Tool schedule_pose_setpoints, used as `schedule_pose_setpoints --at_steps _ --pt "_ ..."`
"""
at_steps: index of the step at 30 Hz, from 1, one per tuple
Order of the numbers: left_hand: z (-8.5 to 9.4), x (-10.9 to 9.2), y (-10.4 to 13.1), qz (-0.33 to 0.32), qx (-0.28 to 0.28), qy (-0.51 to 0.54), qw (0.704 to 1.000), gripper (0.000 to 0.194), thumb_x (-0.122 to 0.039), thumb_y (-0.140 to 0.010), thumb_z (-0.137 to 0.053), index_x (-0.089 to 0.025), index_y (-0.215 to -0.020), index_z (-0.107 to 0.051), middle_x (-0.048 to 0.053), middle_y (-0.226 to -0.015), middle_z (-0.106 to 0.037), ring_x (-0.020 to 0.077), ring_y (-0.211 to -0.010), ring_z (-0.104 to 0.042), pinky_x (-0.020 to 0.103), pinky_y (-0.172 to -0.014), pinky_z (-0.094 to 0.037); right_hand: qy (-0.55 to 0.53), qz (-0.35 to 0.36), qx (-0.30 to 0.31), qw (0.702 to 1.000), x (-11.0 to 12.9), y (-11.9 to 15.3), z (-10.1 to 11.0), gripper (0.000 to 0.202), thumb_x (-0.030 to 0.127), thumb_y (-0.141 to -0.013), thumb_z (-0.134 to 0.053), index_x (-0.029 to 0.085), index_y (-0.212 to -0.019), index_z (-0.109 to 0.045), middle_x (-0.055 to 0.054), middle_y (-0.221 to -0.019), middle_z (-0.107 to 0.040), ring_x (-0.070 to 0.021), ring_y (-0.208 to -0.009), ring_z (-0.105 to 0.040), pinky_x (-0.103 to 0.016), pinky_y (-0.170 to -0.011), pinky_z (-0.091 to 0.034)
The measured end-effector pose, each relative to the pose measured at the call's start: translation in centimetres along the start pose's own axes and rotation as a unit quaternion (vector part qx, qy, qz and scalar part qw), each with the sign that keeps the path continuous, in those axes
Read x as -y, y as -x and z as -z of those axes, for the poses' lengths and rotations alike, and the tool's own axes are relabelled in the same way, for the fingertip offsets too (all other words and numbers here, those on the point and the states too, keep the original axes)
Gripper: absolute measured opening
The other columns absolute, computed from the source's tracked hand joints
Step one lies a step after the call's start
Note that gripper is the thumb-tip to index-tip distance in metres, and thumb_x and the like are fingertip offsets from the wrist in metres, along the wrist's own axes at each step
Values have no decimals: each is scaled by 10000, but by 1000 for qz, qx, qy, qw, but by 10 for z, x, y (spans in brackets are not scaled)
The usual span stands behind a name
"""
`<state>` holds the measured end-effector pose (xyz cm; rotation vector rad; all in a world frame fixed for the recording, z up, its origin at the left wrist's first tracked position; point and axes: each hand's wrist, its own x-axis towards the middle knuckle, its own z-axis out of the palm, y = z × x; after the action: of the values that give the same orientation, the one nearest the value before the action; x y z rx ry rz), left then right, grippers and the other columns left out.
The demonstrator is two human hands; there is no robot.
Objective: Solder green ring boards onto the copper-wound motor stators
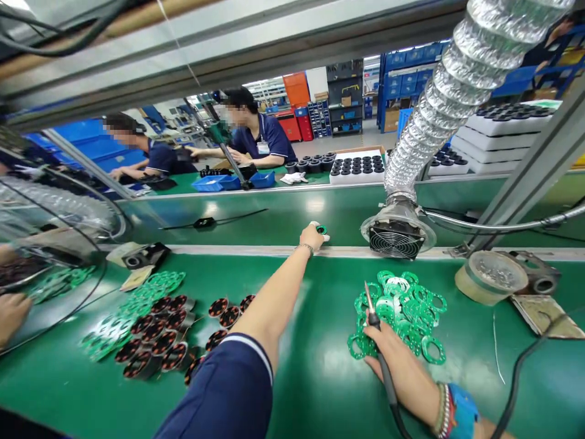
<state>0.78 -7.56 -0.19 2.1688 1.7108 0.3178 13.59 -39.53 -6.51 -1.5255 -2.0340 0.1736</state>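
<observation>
My left hand (311,236) reaches far forward to the ledge at the back of the bench. White covers show on its fingertips, and they are closed round a small green-and-black round part (322,230). Nearer to me, my right hand (400,360) grips a soldering iron (373,318), its tip pointing up and away. That hand rests at the near left side of a loose pile of green ring-shaped circuit boards (418,311). Left of my forearm stand several copper-wound motor stators (164,341), with more green ring boards (153,292) behind them.
A fan (395,239) hangs below a silver duct (425,110). At right are a round tub (491,277), a sponge tray (548,314) and a black cable (521,360). Co-workers sit beyond the partition (283,213); another person's hand (11,317) is at far left.
</observation>
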Motion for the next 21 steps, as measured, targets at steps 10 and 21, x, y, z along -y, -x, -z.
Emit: schedule_pose_setpoints --at_steps 10,21 --pt "49 21 12 -77 -10 -41 996 702 -392 -722 -644 -141 -1318 -371 154 -1262 -533 265 -1100 -547 317 -903 -413 1 49 21 999 2 2 6 324 182 -860 -490 174 -1184 -485 -154 -1196 -561 -290 -1145 -523 -467 -910 -491" --pt "68 113 225 -138 -12 -141 980 326 -321 -652 -709 -190 -944 -648 95 -1183 -588 295 -1173 -458 428 -1008 -332 -12 117 72 990 11 9 24 281 190 -864 -484 192 -1146 -482 -116 -1103 -586 -238 -1025 -572 -452 -914 -473"
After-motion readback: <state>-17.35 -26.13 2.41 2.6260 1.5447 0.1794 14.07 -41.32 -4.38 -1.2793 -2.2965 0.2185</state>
